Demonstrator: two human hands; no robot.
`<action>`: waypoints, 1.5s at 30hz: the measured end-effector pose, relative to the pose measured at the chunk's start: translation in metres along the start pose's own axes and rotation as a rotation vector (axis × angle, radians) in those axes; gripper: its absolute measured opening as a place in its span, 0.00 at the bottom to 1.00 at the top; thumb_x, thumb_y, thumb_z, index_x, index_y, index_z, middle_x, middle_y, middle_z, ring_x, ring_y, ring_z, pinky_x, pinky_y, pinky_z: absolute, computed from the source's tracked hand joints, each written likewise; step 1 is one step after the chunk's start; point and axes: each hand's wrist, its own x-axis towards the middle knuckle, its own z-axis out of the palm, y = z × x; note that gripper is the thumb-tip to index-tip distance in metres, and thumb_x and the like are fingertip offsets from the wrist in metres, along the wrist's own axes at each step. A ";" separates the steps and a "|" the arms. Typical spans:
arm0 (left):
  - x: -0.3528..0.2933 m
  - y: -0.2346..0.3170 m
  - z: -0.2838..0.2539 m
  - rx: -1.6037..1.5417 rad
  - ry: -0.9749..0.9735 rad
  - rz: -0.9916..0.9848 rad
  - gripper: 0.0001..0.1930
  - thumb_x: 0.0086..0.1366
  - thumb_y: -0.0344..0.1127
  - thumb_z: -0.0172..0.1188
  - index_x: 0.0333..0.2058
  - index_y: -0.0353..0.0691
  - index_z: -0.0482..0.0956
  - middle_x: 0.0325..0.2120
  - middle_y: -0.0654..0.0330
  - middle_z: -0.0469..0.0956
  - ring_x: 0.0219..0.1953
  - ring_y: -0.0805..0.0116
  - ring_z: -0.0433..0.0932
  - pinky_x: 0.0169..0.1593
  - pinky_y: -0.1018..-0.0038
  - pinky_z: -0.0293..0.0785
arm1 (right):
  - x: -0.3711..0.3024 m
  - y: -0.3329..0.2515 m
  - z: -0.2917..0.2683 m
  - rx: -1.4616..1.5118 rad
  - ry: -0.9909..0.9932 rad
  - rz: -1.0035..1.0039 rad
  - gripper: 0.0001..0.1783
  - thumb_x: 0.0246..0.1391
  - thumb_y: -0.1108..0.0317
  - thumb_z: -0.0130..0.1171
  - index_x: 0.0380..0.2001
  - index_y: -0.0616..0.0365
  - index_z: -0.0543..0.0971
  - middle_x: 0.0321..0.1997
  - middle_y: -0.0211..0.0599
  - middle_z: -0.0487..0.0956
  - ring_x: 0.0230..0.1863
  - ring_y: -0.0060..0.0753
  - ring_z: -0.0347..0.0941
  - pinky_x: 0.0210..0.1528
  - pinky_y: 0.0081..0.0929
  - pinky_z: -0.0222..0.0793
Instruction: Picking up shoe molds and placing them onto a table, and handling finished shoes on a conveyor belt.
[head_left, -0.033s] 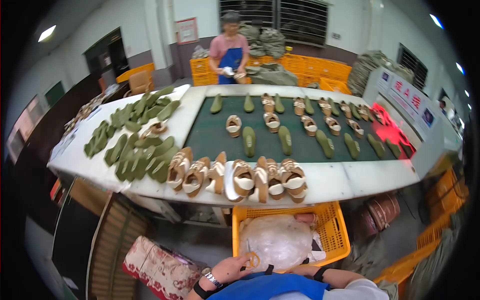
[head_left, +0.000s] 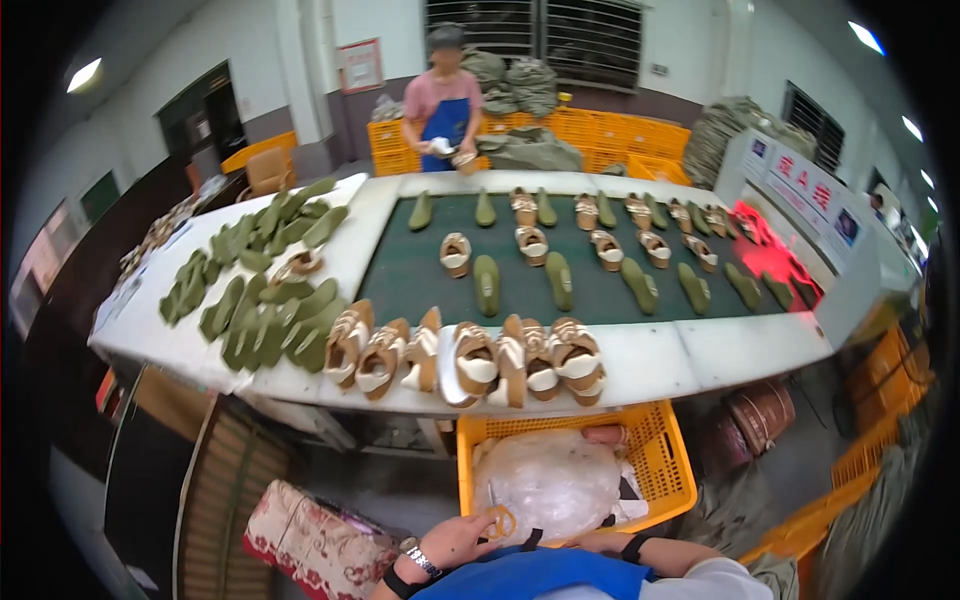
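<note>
My left hand (head_left: pixel 455 541), with a metal-banded watch on its wrist, is low in the view by the near rim of a yellow crate (head_left: pixel 672 470). Its fingers are closed on scissors (head_left: pixel 502 520) with orange loop handles. My right hand (head_left: pixel 603 541) lies by the blue apron at the crate's near edge, its fingers hidden. Inside the crate sits a bulging clear plastic bag (head_left: pixel 550 470). Beyond it, several brown and white shoes (head_left: pixel 475 362) line the near edge of the white table (head_left: pixel 690 355). Many green insoles (head_left: pixel 262 325) are heaped on the table's left part.
On the dark green belt (head_left: pixel 420 285) stand rows of shoes and green insoles, running to a red-lit machine (head_left: pixel 765 240) at right. Across the table, a person in a blue apron (head_left: pixel 447 120) holds a shoe. A flowered cushion (head_left: pixel 310 545) lies at lower left.
The whole view has shifted slightly, so the table and crate appear a little further left. My hands keep about the same pose.
</note>
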 end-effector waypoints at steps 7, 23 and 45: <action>0.033 0.011 -0.041 0.038 -0.235 0.162 0.21 0.54 0.40 0.60 0.44 0.35 0.71 0.34 0.44 0.75 0.37 0.48 0.75 0.39 0.63 0.72 | 0.031 -0.002 0.043 0.264 0.195 0.055 0.21 0.52 0.61 0.45 0.47 0.60 0.74 0.45 0.40 0.77 0.41 0.35 0.73 0.43 0.32 0.69; 0.182 -0.114 -0.135 0.151 -0.552 0.846 0.22 0.52 0.45 0.60 0.43 0.38 0.72 0.30 0.49 0.77 0.33 0.51 0.76 0.36 0.62 0.72 | 0.063 -0.155 0.119 0.450 0.596 0.347 0.22 0.53 0.60 0.48 0.51 0.55 0.71 0.51 0.42 0.73 0.51 0.40 0.69 0.53 0.32 0.62; 0.079 -0.159 -0.226 0.236 -0.219 0.643 0.22 0.51 0.42 0.61 0.43 0.37 0.70 0.36 0.50 0.75 0.40 0.52 0.74 0.43 0.65 0.71 | -0.161 -0.548 -0.094 -0.090 1.005 -1.078 0.08 0.46 0.73 0.56 0.32 0.63 0.77 0.33 0.43 0.78 0.32 0.40 0.74 0.34 0.28 0.70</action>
